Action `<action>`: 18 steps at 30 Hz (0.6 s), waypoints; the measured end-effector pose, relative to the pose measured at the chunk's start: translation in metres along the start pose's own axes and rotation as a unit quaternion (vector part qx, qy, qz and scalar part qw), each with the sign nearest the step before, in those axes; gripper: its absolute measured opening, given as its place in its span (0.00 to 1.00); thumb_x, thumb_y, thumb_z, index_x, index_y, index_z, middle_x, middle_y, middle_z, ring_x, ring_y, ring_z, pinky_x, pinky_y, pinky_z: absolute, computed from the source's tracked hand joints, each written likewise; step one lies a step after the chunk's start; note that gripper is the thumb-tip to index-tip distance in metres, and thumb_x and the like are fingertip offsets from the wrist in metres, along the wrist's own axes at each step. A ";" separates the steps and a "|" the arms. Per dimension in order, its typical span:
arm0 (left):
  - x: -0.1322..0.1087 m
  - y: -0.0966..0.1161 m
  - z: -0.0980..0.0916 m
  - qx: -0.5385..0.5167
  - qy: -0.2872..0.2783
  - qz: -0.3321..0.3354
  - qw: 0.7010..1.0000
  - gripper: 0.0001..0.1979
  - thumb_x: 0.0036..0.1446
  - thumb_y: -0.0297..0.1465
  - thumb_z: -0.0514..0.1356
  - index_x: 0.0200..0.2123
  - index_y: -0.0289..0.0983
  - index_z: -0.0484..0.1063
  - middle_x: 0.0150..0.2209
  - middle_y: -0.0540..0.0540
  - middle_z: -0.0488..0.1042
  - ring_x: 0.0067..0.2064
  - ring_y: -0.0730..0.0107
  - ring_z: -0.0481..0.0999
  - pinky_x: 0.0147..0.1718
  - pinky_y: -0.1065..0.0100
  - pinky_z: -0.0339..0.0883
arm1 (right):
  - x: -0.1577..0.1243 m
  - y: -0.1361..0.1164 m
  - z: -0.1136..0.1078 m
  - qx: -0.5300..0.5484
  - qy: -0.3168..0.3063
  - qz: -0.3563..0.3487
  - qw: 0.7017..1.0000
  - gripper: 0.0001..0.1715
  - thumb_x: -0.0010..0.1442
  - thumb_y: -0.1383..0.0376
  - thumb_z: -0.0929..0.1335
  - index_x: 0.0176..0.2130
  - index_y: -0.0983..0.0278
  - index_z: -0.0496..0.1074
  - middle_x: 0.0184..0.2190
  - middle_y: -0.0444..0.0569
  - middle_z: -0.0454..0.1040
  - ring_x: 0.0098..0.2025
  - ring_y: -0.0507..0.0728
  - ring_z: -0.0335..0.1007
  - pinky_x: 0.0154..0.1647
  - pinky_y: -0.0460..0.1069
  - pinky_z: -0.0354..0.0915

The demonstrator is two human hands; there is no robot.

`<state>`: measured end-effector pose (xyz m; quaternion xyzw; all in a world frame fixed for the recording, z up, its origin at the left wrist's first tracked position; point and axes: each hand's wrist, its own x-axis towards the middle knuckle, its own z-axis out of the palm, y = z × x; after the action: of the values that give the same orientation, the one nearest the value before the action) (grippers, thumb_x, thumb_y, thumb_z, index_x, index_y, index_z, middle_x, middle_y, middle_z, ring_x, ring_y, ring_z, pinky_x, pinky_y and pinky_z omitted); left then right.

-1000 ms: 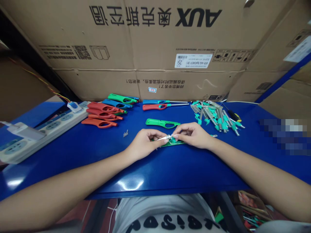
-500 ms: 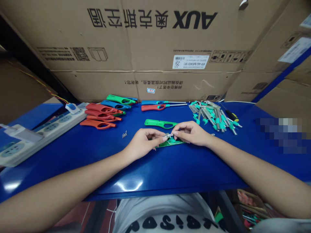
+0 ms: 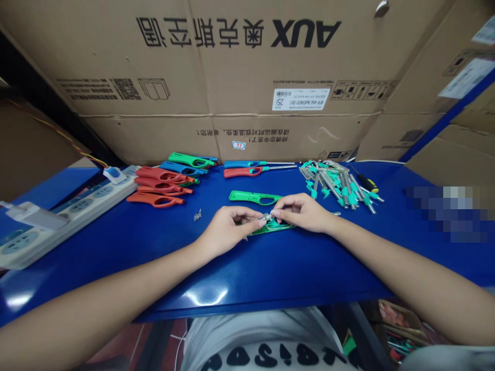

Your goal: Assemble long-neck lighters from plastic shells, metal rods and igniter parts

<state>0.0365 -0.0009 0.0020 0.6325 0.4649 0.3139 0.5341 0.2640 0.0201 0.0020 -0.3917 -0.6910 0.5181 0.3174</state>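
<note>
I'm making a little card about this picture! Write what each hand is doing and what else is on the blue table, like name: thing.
Left hand: pinching a small metal part
Right hand: pinching the same part
Under the hands: green lighter shell
Just behind: another green lighter shell
Also there: red lighter shells, teal-tipped metal lighter barrels, power strip

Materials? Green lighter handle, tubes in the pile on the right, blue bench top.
Green lighter handle: likely moulded plastic, glossy, even colour. Tubes: look like metal, with a bright steel-like sheen; teal fittings look plastic. Bench top: probably painted metal, glossy blue with sharp reflections, though no bare base shows.
</note>
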 end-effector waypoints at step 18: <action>0.001 -0.010 0.007 0.006 0.025 0.035 0.999 0.17 0.50 0.41 0.70 0.36 0.33 0.83 0.25 0.47 0.78 0.24 0.75 0.68 0.22 0.74 0.59 | 0.001 0.009 0.011 -0.065 0.050 -0.024 0.996 0.24 0.56 0.48 0.73 0.30 0.67 0.76 0.23 0.46 0.72 0.23 0.49 0.61 0.24 0.45 0.58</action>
<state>0.0403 -0.0027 -0.0090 0.6436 0.4579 0.3453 0.5068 0.2559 0.0166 -0.0094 -0.4202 -0.7156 0.4439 0.3380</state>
